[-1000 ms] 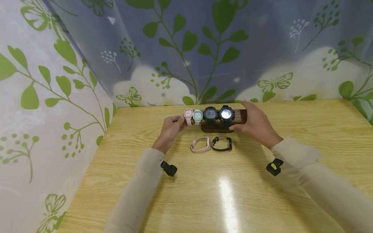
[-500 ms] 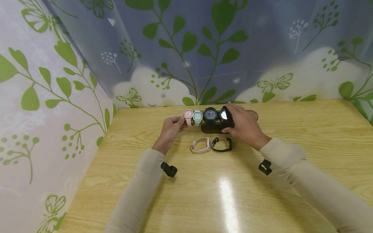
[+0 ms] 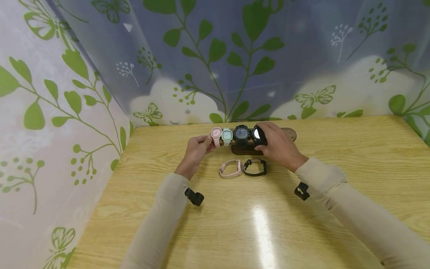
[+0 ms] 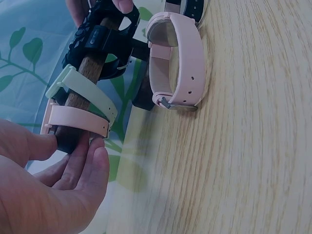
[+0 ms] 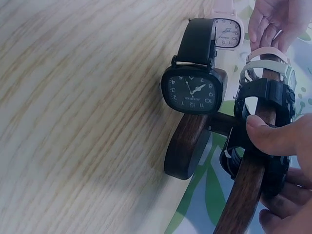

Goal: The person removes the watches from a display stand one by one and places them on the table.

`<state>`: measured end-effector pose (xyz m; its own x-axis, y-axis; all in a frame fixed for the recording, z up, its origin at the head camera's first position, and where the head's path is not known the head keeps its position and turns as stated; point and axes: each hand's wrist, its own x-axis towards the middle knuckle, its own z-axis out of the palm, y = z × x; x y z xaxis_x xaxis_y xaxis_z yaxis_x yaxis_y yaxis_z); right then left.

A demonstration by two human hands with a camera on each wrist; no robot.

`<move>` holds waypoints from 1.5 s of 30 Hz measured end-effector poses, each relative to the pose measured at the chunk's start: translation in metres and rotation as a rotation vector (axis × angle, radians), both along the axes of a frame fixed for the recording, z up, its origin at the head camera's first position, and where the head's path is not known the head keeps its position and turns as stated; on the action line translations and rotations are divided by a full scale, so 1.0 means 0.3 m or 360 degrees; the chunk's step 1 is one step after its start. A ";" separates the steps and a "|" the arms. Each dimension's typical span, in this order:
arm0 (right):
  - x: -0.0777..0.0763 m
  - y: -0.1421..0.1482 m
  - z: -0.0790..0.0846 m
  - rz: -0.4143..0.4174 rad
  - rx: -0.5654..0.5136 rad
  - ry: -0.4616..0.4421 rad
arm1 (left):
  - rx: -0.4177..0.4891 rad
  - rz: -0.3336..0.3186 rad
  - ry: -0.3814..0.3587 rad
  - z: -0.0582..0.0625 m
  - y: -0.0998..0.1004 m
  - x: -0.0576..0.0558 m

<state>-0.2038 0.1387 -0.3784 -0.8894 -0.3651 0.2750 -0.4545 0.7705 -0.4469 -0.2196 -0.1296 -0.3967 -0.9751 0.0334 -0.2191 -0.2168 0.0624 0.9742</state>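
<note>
A dark wooden watch stand (image 3: 289, 133) carries a row of watches near the table's back edge. From the left come a pink watch (image 3: 216, 133), a mint green watch (image 3: 227, 135), a black watch (image 3: 242, 133) and a second black watch (image 3: 256, 134). My left hand (image 3: 197, 151) holds the bar's left end beside the pink watch, thumb on one side and fingers on the other. My right hand (image 3: 281, 146) grips the rightmost black watch around the bar; its thumb presses the strap in the right wrist view, and the hand covers part of the dial.
In front of the stand's base (image 3: 239, 150), a loose pink watch (image 3: 240, 167) and a loose black watch (image 3: 265, 168) lie on the wooden table (image 3: 215, 216) with their straps looped. A leaf-patterned curtain (image 3: 201, 93) hangs behind the table and another patterned panel borders the left.
My right hand has moved left from the bar's right end onto the rightmost black watch and now grips it. My left hand has stayed at the bar's left end.
</note>
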 end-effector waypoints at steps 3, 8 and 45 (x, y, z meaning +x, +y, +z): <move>0.001 0.005 0.004 0.0004 -0.0017 -0.0025 | -0.0003 -0.0003 0.0006 0.000 -0.001 0.000; 0.004 0.016 0.005 -0.0034 -0.0002 -0.0011 | -0.0007 0.0000 0.0015 0.000 0.001 0.000; 0.074 0.224 0.027 -0.0262 -0.0043 0.0019 | 0.0005 0.0009 0.0024 -0.001 0.001 0.002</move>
<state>-0.1816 0.2059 -0.3703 -0.9332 -0.2071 0.2937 -0.3285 0.8228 -0.4638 -0.2189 -0.1295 -0.3970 -0.9784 0.0286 -0.2046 -0.2027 0.0582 0.9775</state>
